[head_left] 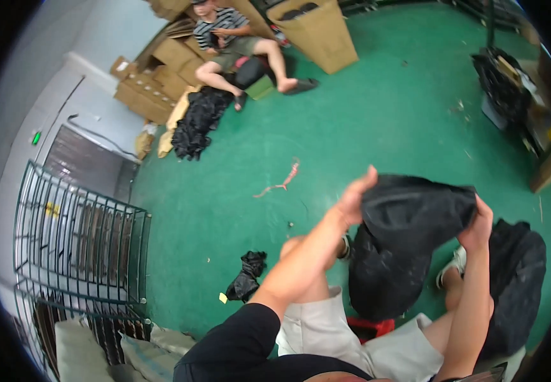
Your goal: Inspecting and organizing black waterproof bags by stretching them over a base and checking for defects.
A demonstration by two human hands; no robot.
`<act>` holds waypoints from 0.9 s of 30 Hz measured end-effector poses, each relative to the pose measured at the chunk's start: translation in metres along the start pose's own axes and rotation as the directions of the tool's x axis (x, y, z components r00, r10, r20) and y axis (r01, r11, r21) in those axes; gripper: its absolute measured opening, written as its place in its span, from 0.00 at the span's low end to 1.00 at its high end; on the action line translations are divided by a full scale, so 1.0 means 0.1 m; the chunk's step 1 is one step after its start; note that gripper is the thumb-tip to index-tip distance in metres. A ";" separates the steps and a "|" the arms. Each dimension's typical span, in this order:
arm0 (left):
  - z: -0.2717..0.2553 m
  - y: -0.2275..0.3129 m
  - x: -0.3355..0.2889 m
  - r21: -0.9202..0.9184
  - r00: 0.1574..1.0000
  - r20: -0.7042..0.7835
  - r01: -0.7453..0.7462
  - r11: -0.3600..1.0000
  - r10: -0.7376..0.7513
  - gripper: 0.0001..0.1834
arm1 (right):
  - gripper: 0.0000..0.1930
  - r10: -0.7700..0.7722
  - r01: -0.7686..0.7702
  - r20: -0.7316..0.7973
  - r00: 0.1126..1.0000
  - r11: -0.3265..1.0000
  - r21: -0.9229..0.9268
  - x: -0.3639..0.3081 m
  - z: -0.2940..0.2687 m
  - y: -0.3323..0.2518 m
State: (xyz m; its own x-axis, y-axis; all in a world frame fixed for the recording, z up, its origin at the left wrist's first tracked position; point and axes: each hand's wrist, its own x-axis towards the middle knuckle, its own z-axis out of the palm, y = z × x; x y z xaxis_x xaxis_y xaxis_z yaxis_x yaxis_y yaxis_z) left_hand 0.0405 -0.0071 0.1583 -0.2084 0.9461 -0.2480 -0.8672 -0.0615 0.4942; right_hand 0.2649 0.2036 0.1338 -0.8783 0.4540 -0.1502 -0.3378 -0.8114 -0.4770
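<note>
A black cloth-like bag [418, 204] is stretched between my two hands in front of my knees. My left hand [353, 198] grips its left edge with the thumb pointing up, the other fingers hidden behind the material. At the opposite edge my right hand [477, 224] is closed on the bag, fingers partly out of sight. Below, a rounded black mass [390, 274] hangs or rests between my legs; whether it is one piece with the bag I cannot tell. A large, full-looking black bundle [516, 286] lies beside my right leg.
A red stool-like piece [377, 328] shows between my thighs. Crumpled black material [247, 277] and reddish string [285, 183] lie on the green floor. A green wire rack [84, 242] stands left. A seated person [227, 38], a black pile [202, 121] and a tall carton [320, 38] are farther off.
</note>
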 end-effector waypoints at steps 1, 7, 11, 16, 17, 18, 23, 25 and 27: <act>0.03 -0.04 0.05 0.053 0.991 0.129 -0.030 0.998 0.023 0.21 | 0.21 -0.022 0.022 -0.009 1.000 1.000 0.004 -0.03 -0.03 -0.04; -0.03 0.11 -0.03 -0.038 0.937 0.311 -0.153 0.988 0.157 0.10 | 0.19 0.000 0.000 -0.004 1.000 0.998 -0.064 0.09 -0.07 0.14; 0.02 0.10 -0.06 -0.175 0.898 0.343 -0.227 0.958 0.275 0.20 | 0.19 0.032 -0.029 0.026 0.999 0.993 -0.116 0.12 -0.06 0.18; -0.06 0.11 0.01 -0.090 0.927 0.316 -0.184 0.979 0.204 0.24 | 0.22 0.032 -0.035 0.102 0.994 0.999 0.026 0.05 -0.13 0.17; -0.10 0.08 0.05 -0.028 0.945 0.298 -0.131 0.991 0.133 0.23 | 0.23 -0.015 0.005 0.155 0.988 0.998 0.064 0.02 -0.12 0.17; -0.08 0.07 0.06 0.056 0.951 0.290 -0.128 0.990 0.107 0.23 | 0.24 -0.045 0.032 0.208 0.977 0.998 0.062 0.02 -0.20 0.15; 0.10 -0.05 0.01 0.181 0.985 0.170 0.001 0.984 -0.032 0.24 | 0.23 -0.008 -0.001 0.174 0.985 0.999 0.055 -0.01 -0.10 0.09; 0.03 -0.05 -0.02 0.133 0.924 0.358 0.091 0.987 -0.134 0.31 | 0.19 0.016 -0.014 0.045 0.999 0.999 -0.044 0.03 0.11 0.13; -0.11 -0.03 -0.03 0.095 0.903 0.383 0.169 0.981 -0.192 0.33 | 0.17 0.060 -0.054 0.102 0.993 0.997 -0.063 0.03 0.07 0.11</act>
State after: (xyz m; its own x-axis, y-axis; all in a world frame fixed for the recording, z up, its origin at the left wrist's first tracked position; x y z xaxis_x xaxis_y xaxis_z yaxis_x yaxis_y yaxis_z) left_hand 0.0386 -0.0132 0.1482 0.1518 0.9884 0.0001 -0.8431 0.1294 0.5220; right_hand 0.2563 0.1936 0.1341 -0.9269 0.3645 -0.0891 -0.2684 -0.8099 -0.5216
